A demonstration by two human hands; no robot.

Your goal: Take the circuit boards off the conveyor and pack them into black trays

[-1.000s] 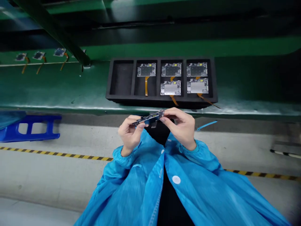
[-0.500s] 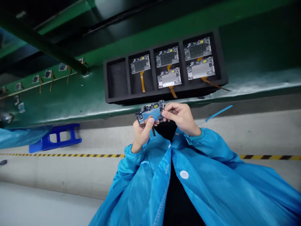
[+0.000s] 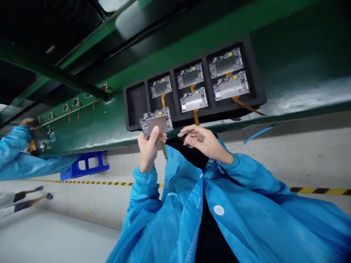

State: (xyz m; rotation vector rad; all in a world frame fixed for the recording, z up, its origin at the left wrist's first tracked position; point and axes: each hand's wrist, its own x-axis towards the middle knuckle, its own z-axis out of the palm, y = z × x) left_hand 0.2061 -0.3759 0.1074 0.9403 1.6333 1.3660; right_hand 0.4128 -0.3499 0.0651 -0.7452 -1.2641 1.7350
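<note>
My left hand [image 3: 149,146] grips a circuit board [image 3: 157,121] by its lower edge, thumb on the silvery plate. An orange flex cable hangs below that board. Just right of it, my right hand [image 3: 199,140] is off the board, its fingers apart and partly curled with nothing seen in them. Beyond both hands lies a black foam tray [image 3: 175,117] with compartments. Several circuit boards with orange cables rest in it: one board [image 3: 161,87] in the second compartment, two in the third and two in the right one. The left compartment holds none.
The tray sits on a green bench [image 3: 117,126]. Further left along it are small boards [image 3: 65,107] and a co-worker's blue sleeve [image 3: 16,146] and hand. A blue stool [image 3: 86,165] stands below the edge. A green post [image 3: 90,87] slants down to the bench.
My left hand has carried the circuit board left and up, over the tray's front edge. My right hand has let go of the board. A co-worker's arm now shows at the left.
</note>
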